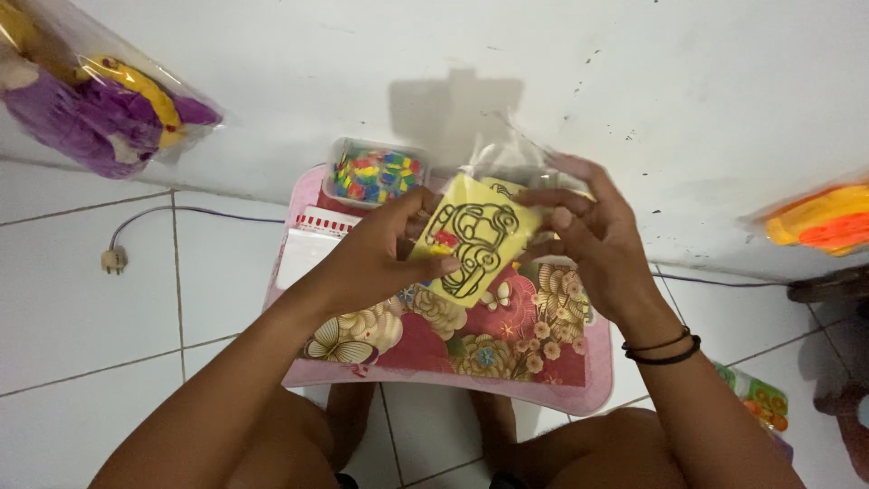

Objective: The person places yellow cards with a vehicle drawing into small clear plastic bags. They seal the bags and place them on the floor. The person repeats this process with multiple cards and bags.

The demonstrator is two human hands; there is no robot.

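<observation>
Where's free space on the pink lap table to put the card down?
Free: the near strip of the pink floral lap table, between the butterfly print and its front rim, under the wrists. Crowded: the far edge, with the clear tub of coloured pieces, the white box, and both hands, left hand and right hand, holding the yellow outline card.

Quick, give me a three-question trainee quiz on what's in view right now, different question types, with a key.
1. True or false: both hands hold the yellow card with the black outline drawing.
2. What sits at the far edge of the pink lap table? A) a clear tub of coloured pieces B) a glass of water C) a pair of scissors
3. Fill in: the right hand has dark bands on its ____.

Key:
1. True; the left hand pinches one side, the right hand the other.
2. A, the clear tub.
3. Wrist.
</observation>
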